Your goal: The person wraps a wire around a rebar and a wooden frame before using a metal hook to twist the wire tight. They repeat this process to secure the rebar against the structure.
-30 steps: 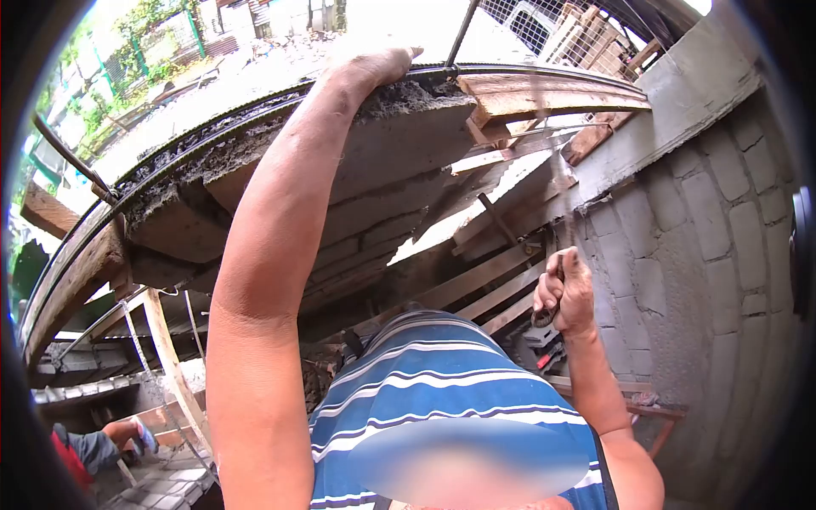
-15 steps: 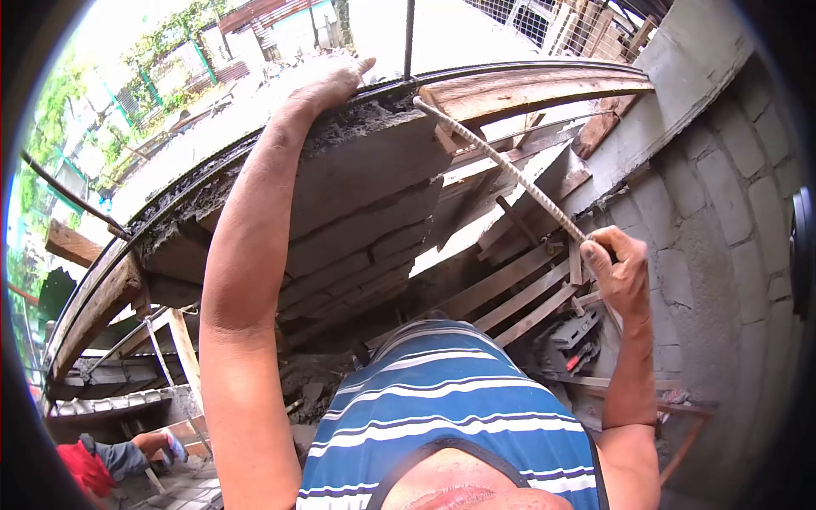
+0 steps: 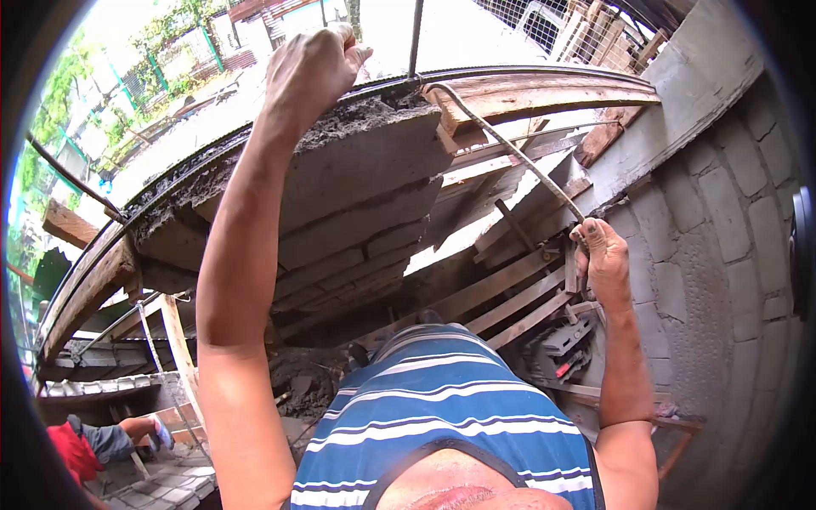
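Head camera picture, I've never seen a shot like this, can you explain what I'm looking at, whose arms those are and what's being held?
It is taken from a camera on a person's head, so the striped shirt at the bottom is their own chest. Their left hand is up at the rough grey mortar topping a block wall. Their right hand grips a bent steel rod that reaches up to the wall top. At the lower left is another person.
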Demonstrator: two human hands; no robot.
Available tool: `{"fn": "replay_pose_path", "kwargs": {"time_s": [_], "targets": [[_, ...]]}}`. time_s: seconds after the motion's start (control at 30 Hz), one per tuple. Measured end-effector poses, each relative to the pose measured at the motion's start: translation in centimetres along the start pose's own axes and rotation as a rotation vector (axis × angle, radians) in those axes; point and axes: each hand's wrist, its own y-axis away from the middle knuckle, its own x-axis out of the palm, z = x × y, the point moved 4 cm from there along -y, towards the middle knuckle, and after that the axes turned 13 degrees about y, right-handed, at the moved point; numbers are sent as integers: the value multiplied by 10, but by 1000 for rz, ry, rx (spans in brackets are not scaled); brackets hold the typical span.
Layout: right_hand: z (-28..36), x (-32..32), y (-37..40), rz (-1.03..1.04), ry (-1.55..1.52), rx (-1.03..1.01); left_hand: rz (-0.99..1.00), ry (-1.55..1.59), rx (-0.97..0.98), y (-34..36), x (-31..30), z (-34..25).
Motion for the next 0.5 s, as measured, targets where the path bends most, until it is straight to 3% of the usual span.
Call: {"fn": "replay_pose_path", "kwargs": {"time_s": [0.17,0.23,0.3,0.4,0.5], "targets": [[-9,10,-3,68,-81,52,248,110,-165,52,-4,-77],[-15,11,-5,56,-124,30,214,223,132,79,16,-99],[-17,14,-5,74,-171,55,389,291,73,103,43,-114],[-17,18,-6,109,-214,78,456,494,-33,118,74,-117],[-21,23,-6,151,-231,101,598,716,-346,116,97,-110]]}}
